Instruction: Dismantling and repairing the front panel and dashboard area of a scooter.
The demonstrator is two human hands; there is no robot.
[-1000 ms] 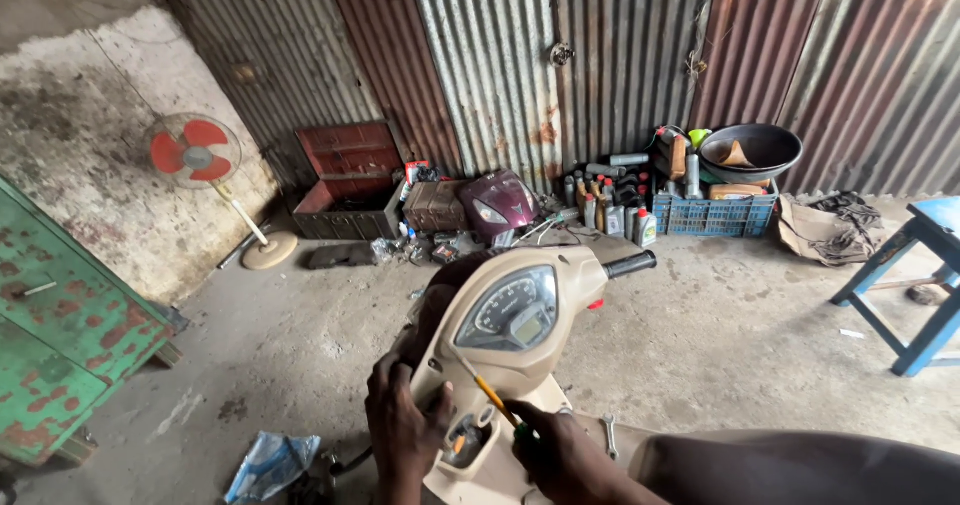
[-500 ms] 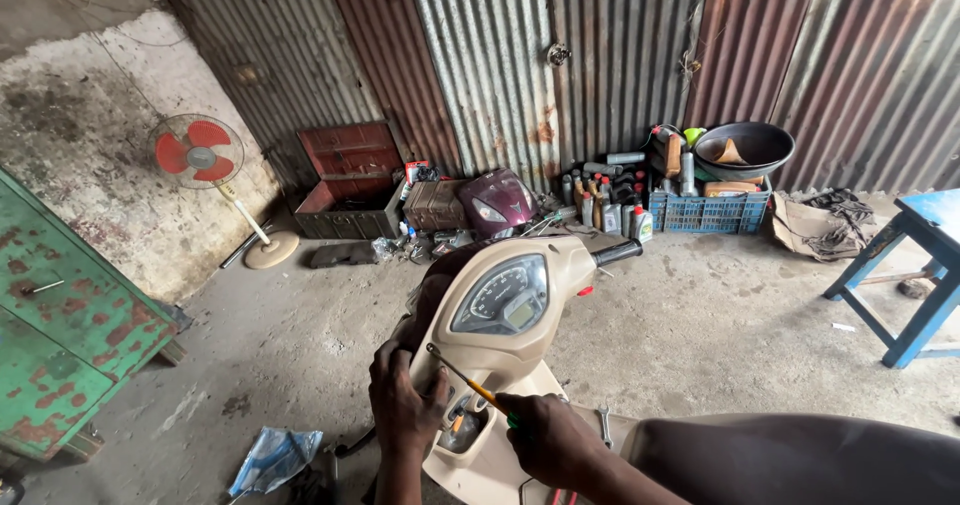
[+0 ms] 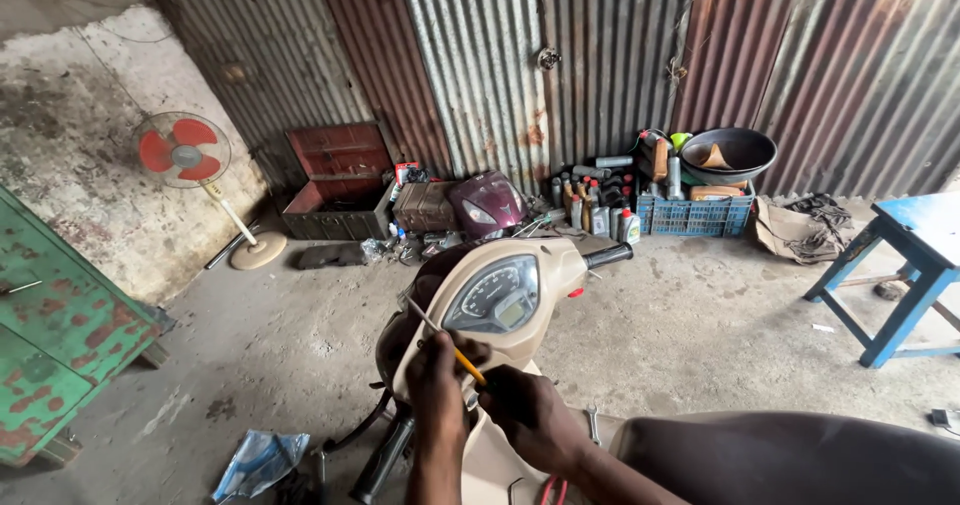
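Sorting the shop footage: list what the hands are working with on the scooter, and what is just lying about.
In hand: left hand and right hand on the yellow-handled screwdriver, at the beige scooter.

Lying about: red fan, blue crate, bottles, blue stool, maroon panel.

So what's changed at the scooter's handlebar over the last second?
The screwdriver has swung from below the instrument cluster to point up-left across it. Both the left hand and right hand have risen with it. The scooter and standing fan stayed put.
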